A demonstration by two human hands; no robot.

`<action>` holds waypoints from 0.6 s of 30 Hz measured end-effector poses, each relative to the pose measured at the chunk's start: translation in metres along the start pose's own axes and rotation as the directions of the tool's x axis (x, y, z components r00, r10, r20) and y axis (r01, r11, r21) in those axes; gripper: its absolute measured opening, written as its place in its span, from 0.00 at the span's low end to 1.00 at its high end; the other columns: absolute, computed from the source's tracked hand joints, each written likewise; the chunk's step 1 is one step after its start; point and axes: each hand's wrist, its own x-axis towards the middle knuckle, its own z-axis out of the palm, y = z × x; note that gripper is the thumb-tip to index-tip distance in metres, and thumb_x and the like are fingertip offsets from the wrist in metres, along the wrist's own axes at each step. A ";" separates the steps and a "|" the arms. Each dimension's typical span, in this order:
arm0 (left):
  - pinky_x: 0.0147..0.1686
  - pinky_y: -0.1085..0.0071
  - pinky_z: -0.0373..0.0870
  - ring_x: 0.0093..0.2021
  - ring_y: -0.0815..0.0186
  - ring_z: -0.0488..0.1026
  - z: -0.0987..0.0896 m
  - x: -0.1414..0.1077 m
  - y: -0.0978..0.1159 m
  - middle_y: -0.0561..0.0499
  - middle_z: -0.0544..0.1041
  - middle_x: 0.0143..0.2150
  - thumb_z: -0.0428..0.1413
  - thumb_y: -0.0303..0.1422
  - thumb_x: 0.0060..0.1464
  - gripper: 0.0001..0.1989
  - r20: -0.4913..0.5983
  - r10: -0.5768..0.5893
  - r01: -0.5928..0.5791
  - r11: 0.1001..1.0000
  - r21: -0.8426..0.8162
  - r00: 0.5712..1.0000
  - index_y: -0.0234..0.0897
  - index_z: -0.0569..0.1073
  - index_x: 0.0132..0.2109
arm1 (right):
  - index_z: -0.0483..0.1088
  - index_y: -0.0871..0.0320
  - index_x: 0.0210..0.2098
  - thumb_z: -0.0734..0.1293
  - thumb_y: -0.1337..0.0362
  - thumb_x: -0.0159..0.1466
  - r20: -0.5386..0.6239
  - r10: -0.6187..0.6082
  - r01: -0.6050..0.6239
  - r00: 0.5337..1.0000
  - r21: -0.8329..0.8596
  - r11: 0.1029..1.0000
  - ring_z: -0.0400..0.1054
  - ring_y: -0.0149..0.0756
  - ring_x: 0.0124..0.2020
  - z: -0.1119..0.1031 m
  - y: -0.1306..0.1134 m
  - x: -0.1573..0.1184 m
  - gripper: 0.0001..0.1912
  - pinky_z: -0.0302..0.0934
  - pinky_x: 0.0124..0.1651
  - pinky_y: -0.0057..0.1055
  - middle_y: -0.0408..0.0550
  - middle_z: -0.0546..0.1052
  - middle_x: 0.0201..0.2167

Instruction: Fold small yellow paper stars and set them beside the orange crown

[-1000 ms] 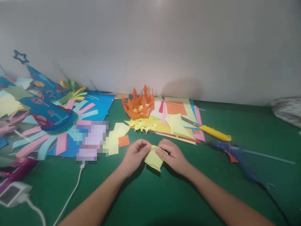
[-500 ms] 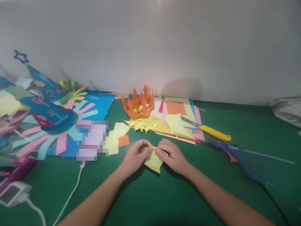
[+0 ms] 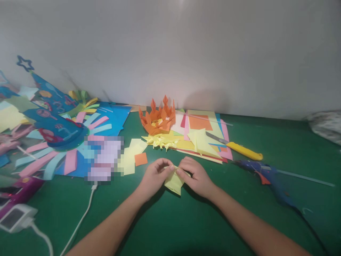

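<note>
A small folded piece of pale yellow paper (image 3: 174, 184) is pinched at its far edge between both hands. My left hand (image 3: 157, 175) is closed on its left corner, thumb and fingertips pressed together. On the other side my right hand (image 3: 195, 176) grips it with the thumb on top and the fingers curled. The fingers cover the paper's upper part. Just beyond the hands lie a small orange paper square (image 3: 141, 159), folded yellow paper pieces (image 3: 163, 141) and an orange folded-paper crown (image 3: 157, 121).
A yellow utility knife (image 3: 244, 150) with its blade out rests on stacked coloured paper (image 3: 199, 122). Right of it lies a blue glue gun (image 3: 269, 177) with a glue stick and cord. Blue paper cone hats (image 3: 57, 124), a blurred-out object (image 3: 105, 160) and white cables (image 3: 84, 217) occupy the left.
The hands keep their pinch on the yellow paper, which has tilted very slightly. The whole view has shifted a little; nothing else has visibly moved.
</note>
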 end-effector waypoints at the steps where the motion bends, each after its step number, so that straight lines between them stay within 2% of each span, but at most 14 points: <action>1: 0.26 0.76 0.56 0.26 0.73 0.60 -0.001 0.000 0.000 0.56 0.65 0.27 0.58 0.42 0.48 0.15 -0.005 0.019 -0.019 0.999 0.035 1.000 0.34 0.68 0.33 | 0.54 0.57 0.19 0.56 0.60 0.67 0.004 -0.008 0.008 1.000 -0.010 1.000 0.54 0.33 0.26 0.000 0.000 0.000 0.20 0.49 0.31 0.31 0.41 0.58 0.19; 3: 0.26 0.76 0.56 0.26 0.73 0.59 0.000 0.001 -0.002 0.56 0.65 0.26 0.57 0.42 0.49 0.14 -0.026 0.057 -0.054 0.995 0.079 0.998 0.34 0.68 0.32 | 0.55 0.57 0.19 0.56 0.59 0.67 0.013 -0.013 0.013 1.000 -0.024 1.000 0.54 0.33 0.26 0.001 0.000 0.000 0.20 0.49 0.32 0.31 0.41 0.59 0.19; 5: 0.26 0.77 0.56 0.26 0.73 0.59 0.001 0.000 -0.004 0.56 0.64 0.27 0.57 0.41 0.50 0.13 -0.043 0.073 -0.070 0.996 0.057 0.996 0.35 0.67 0.32 | 0.55 0.57 0.19 0.56 0.59 0.67 0.019 -0.006 0.006 1.000 -0.027 1.000 0.54 0.32 0.26 0.001 0.000 0.000 0.20 0.49 0.32 0.31 0.41 0.59 0.19; 9: 0.25 0.78 0.55 0.25 0.75 0.57 0.002 0.001 -0.003 0.57 0.62 0.27 0.57 0.41 0.50 0.13 -0.052 0.023 -0.030 0.992 -0.119 0.998 0.36 0.65 0.33 | 0.56 0.57 0.19 0.56 0.58 0.67 0.003 0.014 -0.014 1.000 -0.006 1.000 0.55 0.32 0.26 0.001 0.000 0.000 0.20 0.50 0.32 0.31 0.41 0.59 0.19; 12: 0.24 0.79 0.56 0.24 0.75 0.57 -0.001 0.003 0.000 0.59 0.60 0.27 0.58 0.42 0.48 0.15 -0.121 0.007 -0.030 0.982 -0.185 0.993 0.37 0.64 0.34 | 0.60 0.57 0.21 0.56 0.58 0.67 -0.014 0.051 -0.051 0.999 0.031 0.998 0.57 0.32 0.27 0.000 0.001 -0.001 0.19 0.52 0.32 0.30 0.42 0.62 0.20; 15: 0.25 0.79 0.58 0.25 0.75 0.59 -0.006 0.004 0.002 0.58 0.62 0.28 0.60 0.43 0.46 0.17 -0.164 0.027 -0.054 0.985 -0.165 0.986 0.37 0.66 0.36 | 0.61 0.57 0.21 0.57 0.58 0.67 -0.047 0.085 -0.083 0.995 0.039 0.996 0.58 0.33 0.27 0.000 0.002 0.000 0.18 0.54 0.32 0.31 0.43 0.63 0.20; 18: 0.26 0.77 0.61 0.26 0.74 0.63 -0.009 0.005 0.001 0.55 0.68 0.30 0.61 0.43 0.45 0.18 -0.133 0.030 -0.040 0.996 -0.080 0.991 0.36 0.69 0.39 | 0.63 0.57 0.23 0.58 0.59 0.66 -0.084 0.101 -0.097 0.991 0.043 0.994 0.60 0.33 0.27 -0.001 0.002 0.000 0.17 0.55 0.31 0.30 0.43 0.65 0.21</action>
